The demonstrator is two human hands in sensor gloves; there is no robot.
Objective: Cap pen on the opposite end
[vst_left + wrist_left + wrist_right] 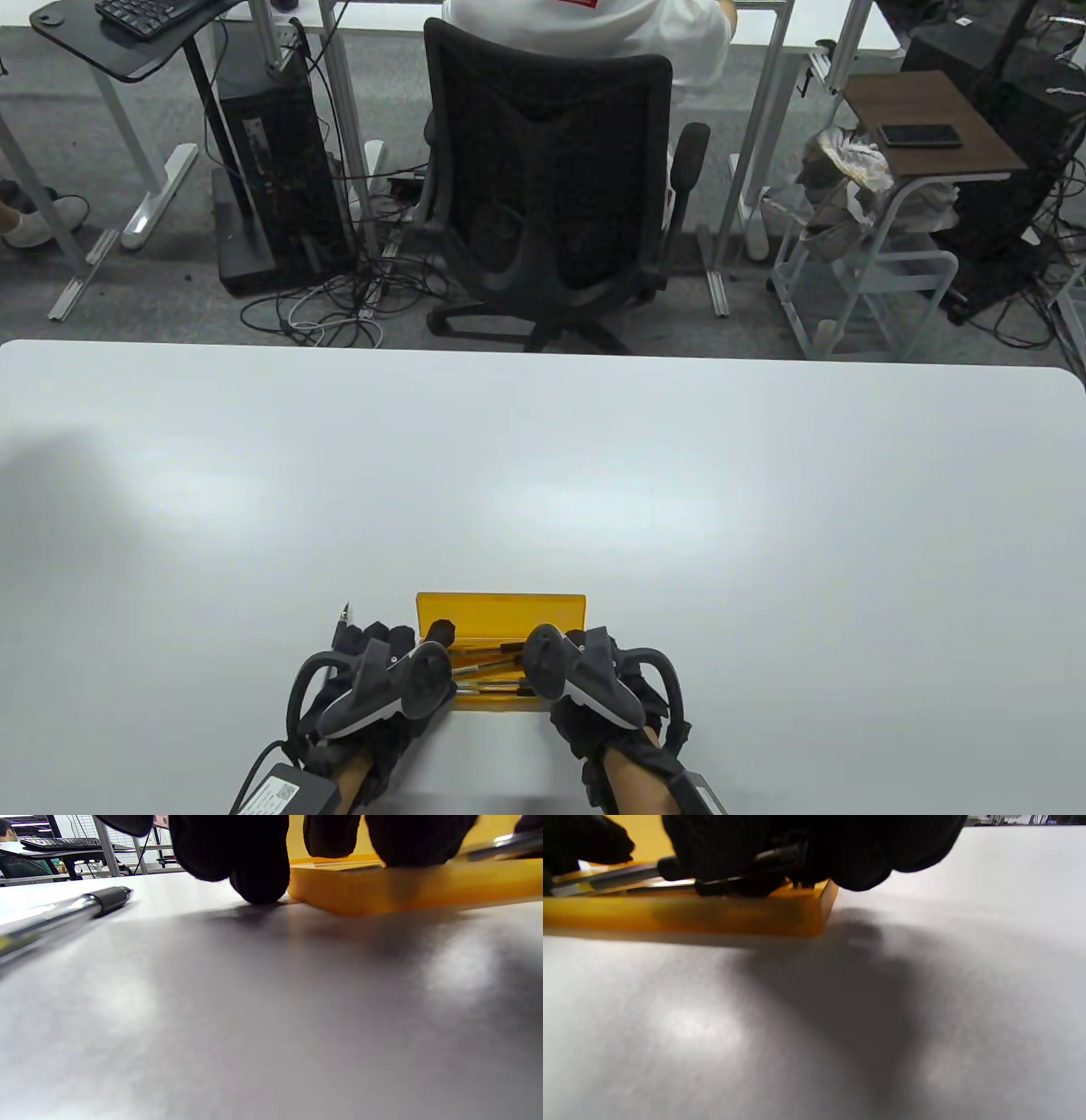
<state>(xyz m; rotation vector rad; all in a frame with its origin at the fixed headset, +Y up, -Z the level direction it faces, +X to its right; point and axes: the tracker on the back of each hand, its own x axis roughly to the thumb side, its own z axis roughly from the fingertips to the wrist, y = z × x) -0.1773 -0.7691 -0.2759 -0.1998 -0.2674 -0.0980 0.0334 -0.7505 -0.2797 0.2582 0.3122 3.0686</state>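
Yellow case (pixel 501 613): translucent plastic, rectangular, lid up at the far side; near table edge, between both hands.
White table (pixel 543 475): smooth, matte, soft glare patches.
Pens in case (pixel 488 671): dark slim barrels lying lengthwise in the tray; count unclear.
Loose pen (pixel 343 624): on the table just left of the case, tip pointing away.
Left wrist view only: loose pen (pixel 63 914) shows shiny metal barrel and black matte section; hardly visible from above.
Right wrist view only: fingers (pixel 806 853) closed around a dark pen (pixel 729 882) at the case's right end, pen over the tray rim.
Left hand (pixel 373 679): black knit glove, fingertips (pixel 258 878) down on the table against the case's left end; grasping nothing visible.
Right hand (pixel 594 679): grasping the pen in the case.
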